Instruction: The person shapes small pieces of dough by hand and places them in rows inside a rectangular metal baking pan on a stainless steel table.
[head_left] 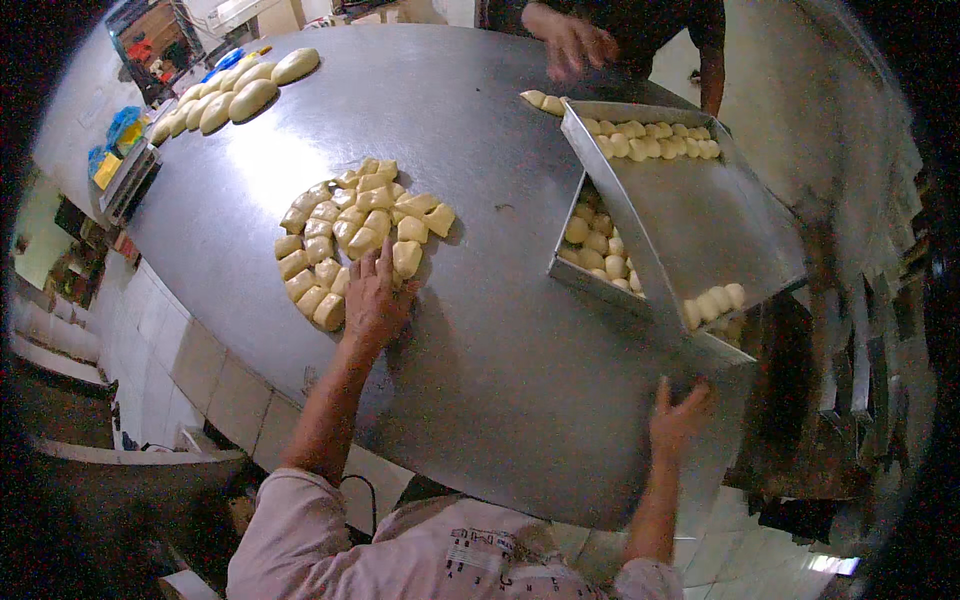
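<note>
My left hand (376, 300) reaches over the near edge of a cluster of cut dough pieces (350, 215), its fingers stretched out against the pieces; whether it grips one cannot be made out. The pieces are pale yellow, blocky and packed close together on the metal table (470, 330). Over the table's near right part is my right hand (680, 415), a little blurred, thumb and fingers spread and nothing in it. Just beyond it stands a metal tray (690, 225), with rounded dough balls in rows at its far end and a short row at its near corner.
Under that tray, a second metal tray (588, 284) sits crosswise, with dough balls in it. Large oval dough loaves (252, 100) lie at the far left. Across the table, a co-worker's hand (575, 42) hovers near a small dough strip (543, 102). Dark racks (860, 380) stand at right.
</note>
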